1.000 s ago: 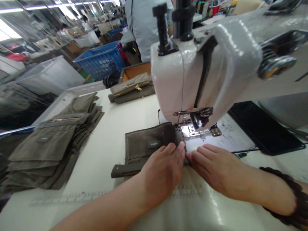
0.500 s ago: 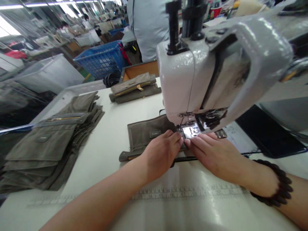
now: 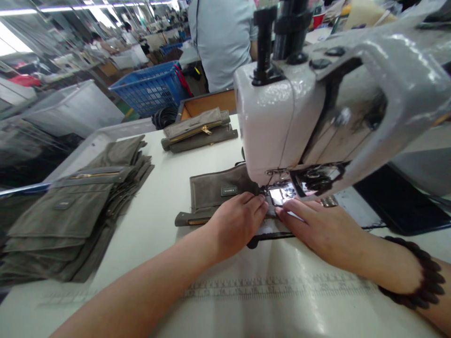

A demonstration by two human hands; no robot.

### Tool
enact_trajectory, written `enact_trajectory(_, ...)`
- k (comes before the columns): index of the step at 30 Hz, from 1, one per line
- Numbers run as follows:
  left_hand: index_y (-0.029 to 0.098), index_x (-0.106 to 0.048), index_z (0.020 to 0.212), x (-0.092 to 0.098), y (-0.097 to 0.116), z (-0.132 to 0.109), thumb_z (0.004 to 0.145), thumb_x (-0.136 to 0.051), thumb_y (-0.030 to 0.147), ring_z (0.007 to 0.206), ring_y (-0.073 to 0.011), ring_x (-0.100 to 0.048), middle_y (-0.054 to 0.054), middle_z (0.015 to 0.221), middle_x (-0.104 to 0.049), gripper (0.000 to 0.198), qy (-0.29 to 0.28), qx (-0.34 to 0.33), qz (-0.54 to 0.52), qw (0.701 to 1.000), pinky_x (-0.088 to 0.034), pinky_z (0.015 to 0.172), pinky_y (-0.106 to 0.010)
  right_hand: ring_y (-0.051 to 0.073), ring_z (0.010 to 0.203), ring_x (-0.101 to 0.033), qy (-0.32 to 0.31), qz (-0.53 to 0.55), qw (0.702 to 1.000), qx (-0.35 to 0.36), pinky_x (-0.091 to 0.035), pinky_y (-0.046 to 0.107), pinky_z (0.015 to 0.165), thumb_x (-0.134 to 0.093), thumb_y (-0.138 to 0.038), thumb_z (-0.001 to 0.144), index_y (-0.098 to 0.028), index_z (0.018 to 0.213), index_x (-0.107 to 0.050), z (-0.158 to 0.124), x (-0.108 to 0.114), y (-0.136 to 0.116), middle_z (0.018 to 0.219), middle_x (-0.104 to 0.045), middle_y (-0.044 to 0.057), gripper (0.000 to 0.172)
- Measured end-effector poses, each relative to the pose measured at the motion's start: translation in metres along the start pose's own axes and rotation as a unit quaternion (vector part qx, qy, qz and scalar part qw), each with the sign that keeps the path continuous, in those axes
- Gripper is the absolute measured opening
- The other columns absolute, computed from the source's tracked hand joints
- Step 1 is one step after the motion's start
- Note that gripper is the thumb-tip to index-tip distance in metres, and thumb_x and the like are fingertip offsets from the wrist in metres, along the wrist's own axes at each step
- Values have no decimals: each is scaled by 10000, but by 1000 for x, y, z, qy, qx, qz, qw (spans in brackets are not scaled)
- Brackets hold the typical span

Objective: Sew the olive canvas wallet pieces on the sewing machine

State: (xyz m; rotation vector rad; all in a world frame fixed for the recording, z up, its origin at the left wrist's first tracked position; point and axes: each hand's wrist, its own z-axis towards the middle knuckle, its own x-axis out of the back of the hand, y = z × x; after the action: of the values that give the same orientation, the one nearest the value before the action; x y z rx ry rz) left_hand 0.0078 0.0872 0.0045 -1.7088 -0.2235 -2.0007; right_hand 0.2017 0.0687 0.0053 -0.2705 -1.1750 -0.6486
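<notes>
An olive-grey fabric panel (image 3: 207,193) with a small label and a zipper (image 3: 199,221) along its near edge lies under the white sewing machine head (image 3: 268,117). My left hand (image 3: 239,223) is closed on the panel's right part, its curled fingers close to the presser foot (image 3: 262,189). Just right of the foot, my right hand (image 3: 317,225) lies fairly flat beside the shiny needle plate (image 3: 278,196), fingers stretched toward the left hand. Its fingertips are near the zipper edge; whether they touch fabric I cannot tell. My fingers hide part of the panel.
A stack of similar fabric pieces (image 3: 66,206) lies at the left. Two folded zippered pieces (image 3: 199,131) sit at the back, before a blue crate (image 3: 150,89). A ruler scale (image 3: 246,288) runs along the near table. A dark phone-like slab (image 3: 398,202) lies right; a person (image 3: 221,42) stands beyond.
My right hand has shifted slightly right, leaving a wider gap between the two hands. The left hand still rests on the panel. The camera view has shifted a little.
</notes>
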Motion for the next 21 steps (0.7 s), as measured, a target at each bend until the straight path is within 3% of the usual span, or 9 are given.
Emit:
enact_trajectory(8,43,-579,982,-2,0,3,828,-454,111,944,-185,-548,-101,987,-627,210,-45,6,-8,999,-435,841,-288,197,599,-472,-2,7,1000,-10,-266,282,494,-304,-54,827,-84,820,-615,0,-2,-1,732,-577,95,313)
enact_trajectory(12,51,-569,1024,-2,-2,2,824,-469,101,992,-180,-548,-101,1044,-619,229,-74,19,-26,997,-429,874,-282,185,612,-504,3,14,999,-35,-297,281,496,-303,-80,852,-102,861,-592,-3,-4,-1,840,-606,103,290)
enact_trajectory(18,148,-594,1062,0,-20,0,791,-464,68,1005,-163,-556,-29,1084,-620,311,-58,118,-228,965,-442,901,-262,188,556,-540,-30,90,984,-153,-345,277,483,-399,-240,859,-109,1048,-528,-7,-11,7,656,-601,46,264)
enact_trajectory(21,172,-612,1052,0,-27,-1,778,-457,61,996,-165,-566,-26,1063,-630,333,-52,167,-301,938,-464,878,-268,173,564,-544,-109,173,954,-217,-362,268,505,-458,-277,829,-155,866,-589,-3,-4,15,637,-601,38,183)
